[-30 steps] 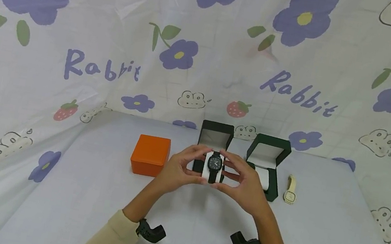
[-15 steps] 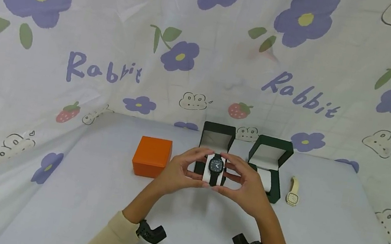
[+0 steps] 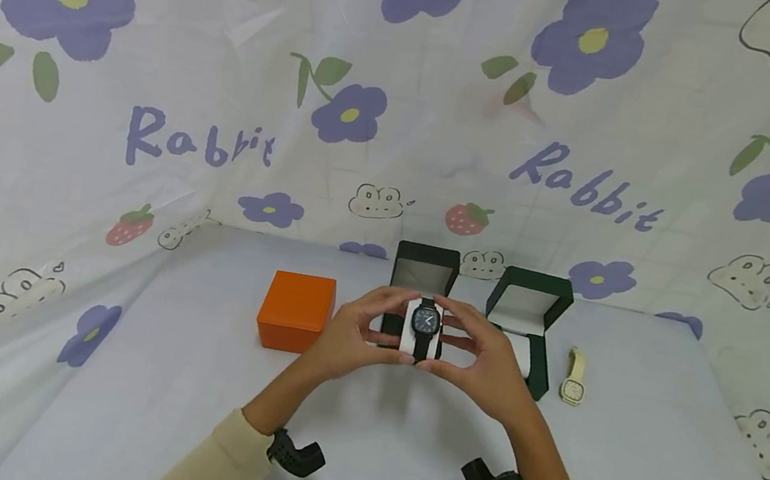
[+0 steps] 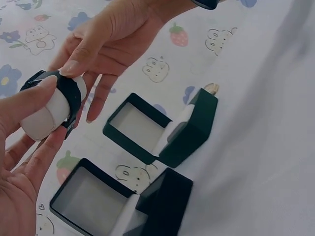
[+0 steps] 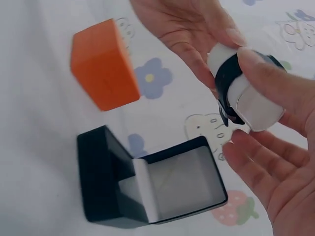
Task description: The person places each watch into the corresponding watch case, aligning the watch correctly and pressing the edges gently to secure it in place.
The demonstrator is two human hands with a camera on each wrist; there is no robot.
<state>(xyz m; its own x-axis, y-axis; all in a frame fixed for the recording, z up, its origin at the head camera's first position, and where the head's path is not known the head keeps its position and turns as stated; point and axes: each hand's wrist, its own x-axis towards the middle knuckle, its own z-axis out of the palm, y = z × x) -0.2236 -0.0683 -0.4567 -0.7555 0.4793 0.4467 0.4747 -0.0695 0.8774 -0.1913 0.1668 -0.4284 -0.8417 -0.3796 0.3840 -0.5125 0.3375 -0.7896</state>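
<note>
Both hands hold a black watch [image 3: 426,321] wrapped round a white watch pillow [image 3: 410,327], raised in front of an open black watch box [image 3: 426,268]. My left hand [image 3: 349,338] grips the pillow's left end. From the other end my right hand [image 3: 486,361] grips it, thumb along the near side. The square dial faces up toward the head camera. In the left wrist view, the right thumb presses on the black strap [image 4: 73,96]. The right wrist view shows the strap's lower end [image 5: 224,114] hanging off the pillow.
A closed orange box [image 3: 295,311] stands left of the hands. To the right is an open green watch box [image 3: 533,299] with a white pillow [image 3: 519,351] inside. A gold-coloured watch [image 3: 573,378] lies on the white cloth beside it. A printed curtain [image 3: 419,112] hangs behind.
The hands keep their grip on the pillow and watch with hardly any movement. The whole head view shifts slightly; boxes and gold-coloured watch stay put.
</note>
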